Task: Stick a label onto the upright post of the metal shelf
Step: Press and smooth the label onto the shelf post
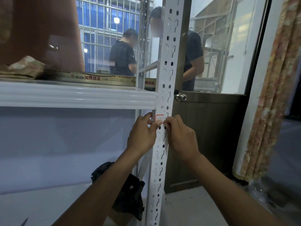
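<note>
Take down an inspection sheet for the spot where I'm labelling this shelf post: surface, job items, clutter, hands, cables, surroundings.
Surface: white slotted upright post, met by a white shelf beam just above the work spot.
Job's things: red-bordered label on the post's front face, just under the beam.
Clutter: black bundle on the floor behind the post; camouflage cloth on the shelf above.
Hands: left hand and right hand both pinch the label, one at each side.
Cables: nothing seen.
Surroundings: glazed door with a round knob behind the post; patterned curtain at right; two people beyond the glass.
</note>
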